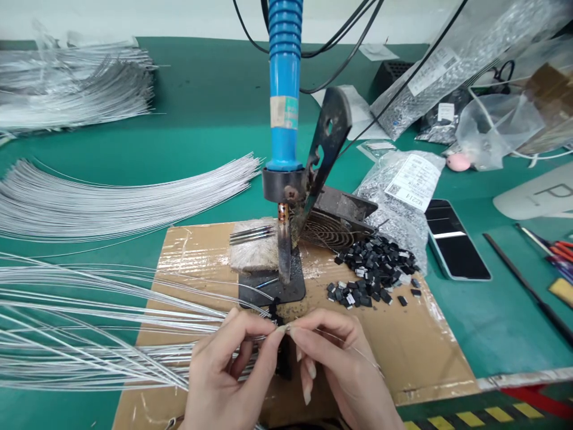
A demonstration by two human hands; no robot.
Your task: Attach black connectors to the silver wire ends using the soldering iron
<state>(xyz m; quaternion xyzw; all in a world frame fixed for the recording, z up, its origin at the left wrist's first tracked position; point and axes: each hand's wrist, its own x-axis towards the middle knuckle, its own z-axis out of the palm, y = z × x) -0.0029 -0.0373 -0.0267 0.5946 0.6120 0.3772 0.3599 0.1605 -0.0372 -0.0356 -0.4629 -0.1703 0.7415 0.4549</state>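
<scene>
Over the cardboard, my left hand point(237, 364) and my right hand point(344, 358) meet fingertip to fingertip, thumb and forefinger pinched on each. A thin wire point(358, 349) runs back from the pinch across my right hand's fingers. Whatever tiny piece sits between my left fingertips is too small to make out. Beneath and behind my left hand lie silvery-white wires point(179, 307) with black ends point(283, 364), partly hidden by my fingers. Just beyond my hands, a blue hot-air gun point(285, 143) points straight down in a stand point(326, 137), its metal nozzle point(284, 251) over a dark base plate point(295, 289).
Small black plastic pieces point(380, 263) are heaped right on the cardboard sheet point(403, 346). A bundle of wires point(134, 200) lies left, another stack point(76, 83) behind it. To the right are a phone point(459, 239), a labelled plastic bag point(394, 191) and a black rod point(528, 286).
</scene>
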